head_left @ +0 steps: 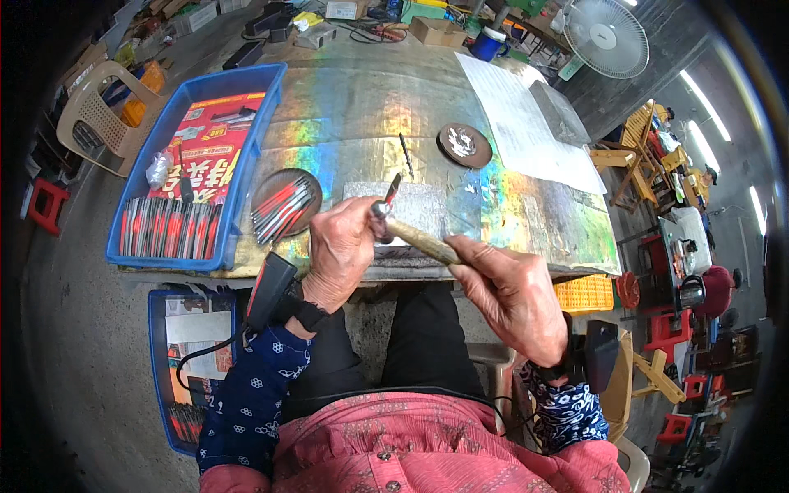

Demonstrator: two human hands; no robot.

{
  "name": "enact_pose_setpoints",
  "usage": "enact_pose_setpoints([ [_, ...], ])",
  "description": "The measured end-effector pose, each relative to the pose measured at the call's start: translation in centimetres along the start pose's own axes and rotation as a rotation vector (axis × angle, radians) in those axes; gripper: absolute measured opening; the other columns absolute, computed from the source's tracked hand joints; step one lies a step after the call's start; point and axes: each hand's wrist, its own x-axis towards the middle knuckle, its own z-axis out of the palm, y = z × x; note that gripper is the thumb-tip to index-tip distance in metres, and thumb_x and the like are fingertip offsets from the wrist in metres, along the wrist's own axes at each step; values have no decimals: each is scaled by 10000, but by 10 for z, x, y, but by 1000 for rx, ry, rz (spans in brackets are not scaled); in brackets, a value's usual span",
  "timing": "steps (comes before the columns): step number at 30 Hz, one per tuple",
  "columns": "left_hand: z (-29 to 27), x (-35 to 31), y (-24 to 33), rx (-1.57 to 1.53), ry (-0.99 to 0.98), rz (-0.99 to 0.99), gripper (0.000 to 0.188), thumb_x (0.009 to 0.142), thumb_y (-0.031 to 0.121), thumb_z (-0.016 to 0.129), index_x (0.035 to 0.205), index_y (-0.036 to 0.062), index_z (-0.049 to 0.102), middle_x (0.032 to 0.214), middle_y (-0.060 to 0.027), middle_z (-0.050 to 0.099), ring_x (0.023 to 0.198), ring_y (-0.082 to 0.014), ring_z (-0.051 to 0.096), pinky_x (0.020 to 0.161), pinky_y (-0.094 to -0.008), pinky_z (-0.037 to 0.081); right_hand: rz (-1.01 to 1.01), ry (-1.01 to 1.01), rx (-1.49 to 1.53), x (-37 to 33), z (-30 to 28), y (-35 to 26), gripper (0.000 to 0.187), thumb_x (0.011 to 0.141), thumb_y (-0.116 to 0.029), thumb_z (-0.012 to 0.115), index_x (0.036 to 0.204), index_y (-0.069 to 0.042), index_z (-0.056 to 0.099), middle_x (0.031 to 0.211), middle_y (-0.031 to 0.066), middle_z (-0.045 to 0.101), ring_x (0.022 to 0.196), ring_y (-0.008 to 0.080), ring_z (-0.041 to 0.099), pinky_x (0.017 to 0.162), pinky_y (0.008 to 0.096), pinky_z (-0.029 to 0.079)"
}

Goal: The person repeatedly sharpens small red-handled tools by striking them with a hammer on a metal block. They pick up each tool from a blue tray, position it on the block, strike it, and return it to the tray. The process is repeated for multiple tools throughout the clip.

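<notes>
Short, square strokes with fingertips clear of the hammer (423,242) head would serve this step best. The right hand (516,297) closes firmly around its wooden handle; beyond, the curled left hand (343,246) pinches a red-and-black strip (394,191), lower end hidden, above a gray block (429,203). Farther off, a round dish (482,154) holds white bits (460,141).

The left hand (341,246) is curled into a fist — the right hand (522,300), apart from it, closed gripping.
</notes>
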Motion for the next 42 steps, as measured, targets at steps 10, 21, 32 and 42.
enact_pose_setpoints([
  [10, 3, -1, -3, 110, 61, 114, 132, 805, -15, 693, 934, -37, 692, 860, -142, 708, 750, -204, 690, 658, -289, 522, -49, 196, 41, -6, -17, -4, 304, 863, -7, 639, 1162, 49, 621, 888, 183, 687, 688, 192, 657, 645, 280, 511],
  [21, 2, -3, -4, 133, 49, 123, 131, 808, -18, 688, 939, -28, 689, 851, -146, 705, 761, -222, 693, 667, -285, 521, -187, 526, 133, -7, -23, -17, 319, 859, -25, 654, 1170, 38, 627, 842, 168, 677, 682, 186, 657, 649, 282, 515],
  [32, 1, -2, -2, 102, 52, 106, 126, 811, -2, 689, 934, -26, 696, 840, -146, 705, 752, -220, 694, 660, -302, 524, 132, 215, 147, -8, -12, 0, 271, 899, -67, 631, 1146, 46, 631, 693, 142, 629, 576, 162, 583, 570, 287, 479],
  [42, -18, 4, -4, -510, 3, -232, 143, 939, 17, 571, 1044, -63, 624, 873, -108, 678, 725, -122, 652, 630, -228, 550, 57, 335, 46, -22, 35, 42, 267, 861, -57, 660, 1116, 17, 639, 877, 207, 667, 741, 332, 663, 656, 354, 515],
])
